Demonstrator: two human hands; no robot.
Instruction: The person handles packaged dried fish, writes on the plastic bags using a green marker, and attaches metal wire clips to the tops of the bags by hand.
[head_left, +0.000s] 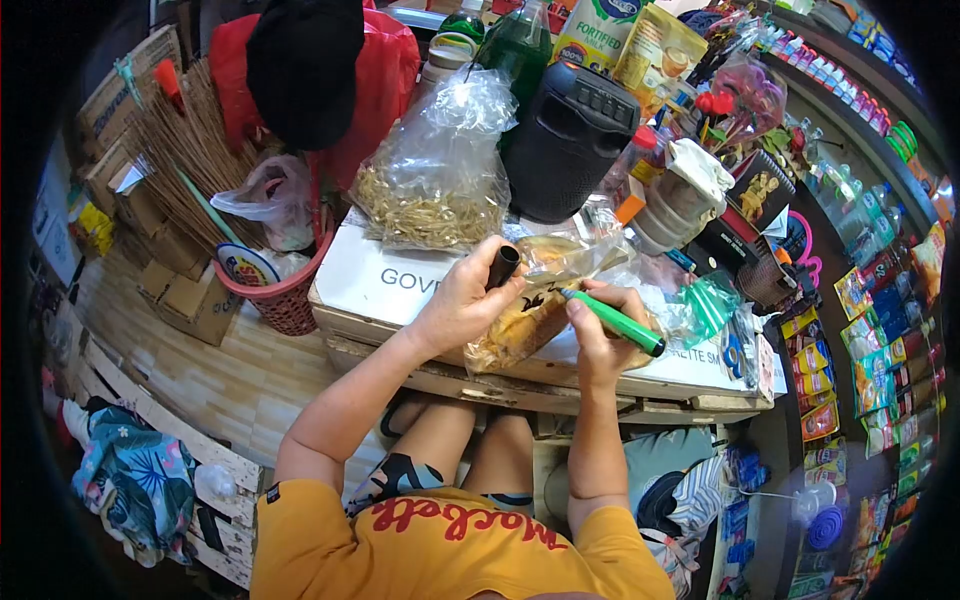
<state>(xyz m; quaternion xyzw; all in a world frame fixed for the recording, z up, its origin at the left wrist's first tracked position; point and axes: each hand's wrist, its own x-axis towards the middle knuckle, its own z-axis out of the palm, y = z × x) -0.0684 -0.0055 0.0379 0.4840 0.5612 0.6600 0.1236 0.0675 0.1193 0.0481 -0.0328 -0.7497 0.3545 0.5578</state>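
"What takes up most room?"

"The counter (345,285). Its white top reads 'GOV' before an arm cuts it off, and 'RETTE SM' farther along. Take its middle as the clock's centre, twelve straight ahead of the person. The orange shirt (460,540) at six says 'Macbeth' in red."

"Around the clock?"

"A clear bag of dry, straw-coloured bits (435,190) at eleven, a black speaker (570,140) at twelve. Beyond the speaker, a green-and-white pack (600,35) reads 'FORTIFIED'."

"And at the centre?"

"A clear bag with something brown inside (520,330), long axis running from eight o'clock to two."

"The hands?"

"Left hand (468,300) at nine, fingers curled round a short black tube (504,265), overlapping the bag's edge; I can't tell whether it presses. Right hand (603,350) at four, gripping a green marker (622,327)."

"How does the marker lie?"

"Across the bag, tip towards ten, butt towards four. The tip is right at the bag; whether it touches, I can't tell."

"Anything written there?"

"Small dark marks (540,298) beside the tip, not legible."
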